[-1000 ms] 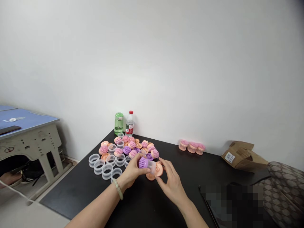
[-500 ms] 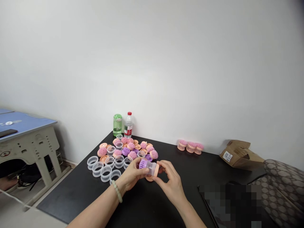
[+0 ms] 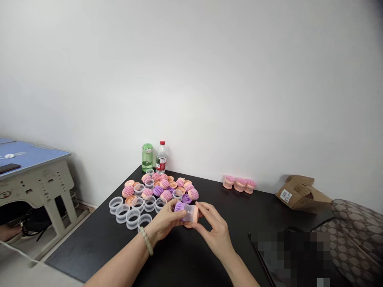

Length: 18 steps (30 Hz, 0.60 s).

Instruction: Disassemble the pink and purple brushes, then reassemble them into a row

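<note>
Your left hand [image 3: 164, 222] grasps the purple bristled head [image 3: 179, 206], with the thumb on the near side and the fingers wrapped behind it. A clear ring [image 3: 189, 214] adjoins the head on its right, and a peach cap [image 3: 196, 215] sits against the ring's opposite end. Your right hand [image 3: 217, 231] grasps the cap by its edge, index finger above and thumb below; the remaining fingers are curved. The stack is held on its side, bristles facing left, above the black table [image 3: 176, 261], in front of the loose parts. A second peach part [image 3: 188, 225] shows partly below the stack. Nearest your left hand, loose clear rings [image 3: 133, 225] stand along the near side of the pile; behind them lie pink bristled heads [image 3: 147, 193] with peach and purple parts among them. Three pink-topped units [image 3: 240, 186] stand side by side near the wall. A green bottle [image 3: 147, 160] and a red-capped bottle [image 3: 160, 161] stand behind the pile. A cardboard box [image 3: 305, 195] rests at the right.
</note>
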Motion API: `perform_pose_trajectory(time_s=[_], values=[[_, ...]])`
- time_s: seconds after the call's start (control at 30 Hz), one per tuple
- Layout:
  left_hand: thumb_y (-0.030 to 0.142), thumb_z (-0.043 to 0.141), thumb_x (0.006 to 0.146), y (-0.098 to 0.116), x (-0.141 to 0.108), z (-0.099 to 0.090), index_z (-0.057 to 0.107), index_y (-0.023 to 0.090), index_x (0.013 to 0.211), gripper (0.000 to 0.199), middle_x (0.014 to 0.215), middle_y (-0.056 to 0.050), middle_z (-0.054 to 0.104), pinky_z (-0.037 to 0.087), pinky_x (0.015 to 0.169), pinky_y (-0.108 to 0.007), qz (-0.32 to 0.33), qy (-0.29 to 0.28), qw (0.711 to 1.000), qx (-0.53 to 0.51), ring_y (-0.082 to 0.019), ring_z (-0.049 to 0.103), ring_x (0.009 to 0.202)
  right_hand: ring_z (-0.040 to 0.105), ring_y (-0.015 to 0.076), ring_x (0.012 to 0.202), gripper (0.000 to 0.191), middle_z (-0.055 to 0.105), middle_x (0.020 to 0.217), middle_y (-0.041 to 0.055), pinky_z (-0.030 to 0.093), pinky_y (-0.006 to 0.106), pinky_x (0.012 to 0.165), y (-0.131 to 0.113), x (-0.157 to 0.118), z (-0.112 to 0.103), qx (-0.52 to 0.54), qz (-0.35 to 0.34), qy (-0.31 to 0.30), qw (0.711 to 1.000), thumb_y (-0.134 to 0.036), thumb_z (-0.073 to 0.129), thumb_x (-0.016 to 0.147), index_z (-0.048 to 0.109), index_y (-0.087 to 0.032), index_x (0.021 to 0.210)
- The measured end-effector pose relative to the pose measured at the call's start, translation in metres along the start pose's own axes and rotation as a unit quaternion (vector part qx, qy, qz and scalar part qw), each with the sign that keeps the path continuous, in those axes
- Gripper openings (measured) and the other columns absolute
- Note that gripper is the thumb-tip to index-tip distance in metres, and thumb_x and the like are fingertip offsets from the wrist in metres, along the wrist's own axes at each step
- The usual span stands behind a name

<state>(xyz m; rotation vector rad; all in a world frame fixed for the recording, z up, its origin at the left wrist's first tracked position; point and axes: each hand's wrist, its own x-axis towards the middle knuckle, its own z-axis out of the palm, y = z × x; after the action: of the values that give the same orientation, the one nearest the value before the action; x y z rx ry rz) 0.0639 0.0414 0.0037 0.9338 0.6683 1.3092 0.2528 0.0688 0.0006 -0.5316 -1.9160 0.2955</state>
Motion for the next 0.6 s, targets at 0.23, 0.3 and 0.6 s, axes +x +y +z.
perform_pose_trajectory(time_s=[0.23,0.3,0.6], values=[[0.051,0.083,0.067,0.0016,0.0011,0.0014,0.059,0.013,0.092,0.052,0.076,-0.004,0.066,0.052,0.061,-0.025,-0.038,0.009,0.999,0.027,-0.013,0.064,0.062,0.062,0.0256,0.111,0.048,0.065,0.120,0.0118,0.056,0.039,0.092,0.0014,0.0008,-0.0006,-0.015,-0.061,-0.029,0.998,-0.024,0.065,0.091,0.055,-0.026,0.138],[0.056,0.078,0.071,0.0006,0.0019,0.0003,0.060,0.012,0.090,0.052,0.072,-0.005,0.067,0.050,0.057,-0.023,-0.055,0.006,0.998,0.038,-0.012,0.064,0.058,0.059,0.0255,0.116,0.048,0.063,0.126,0.0120,0.054,0.041,0.096,-0.0003,0.0018,-0.0009,-0.019,-0.078,-0.044,0.996,-0.015,0.061,0.092,0.053,-0.026,0.138],[0.048,0.086,0.063,0.0016,-0.0007,0.0029,0.055,0.017,0.088,0.051,0.076,0.000,0.063,0.047,0.060,-0.025,-0.025,0.009,0.998,0.049,-0.012,0.060,0.063,0.068,0.0248,0.090,0.033,0.071,0.102,0.0102,0.057,0.036,0.079,0.0000,-0.0002,-0.0011,-0.015,0.021,-0.050,0.998,-0.034,0.063,0.091,0.064,-0.021,0.121]])
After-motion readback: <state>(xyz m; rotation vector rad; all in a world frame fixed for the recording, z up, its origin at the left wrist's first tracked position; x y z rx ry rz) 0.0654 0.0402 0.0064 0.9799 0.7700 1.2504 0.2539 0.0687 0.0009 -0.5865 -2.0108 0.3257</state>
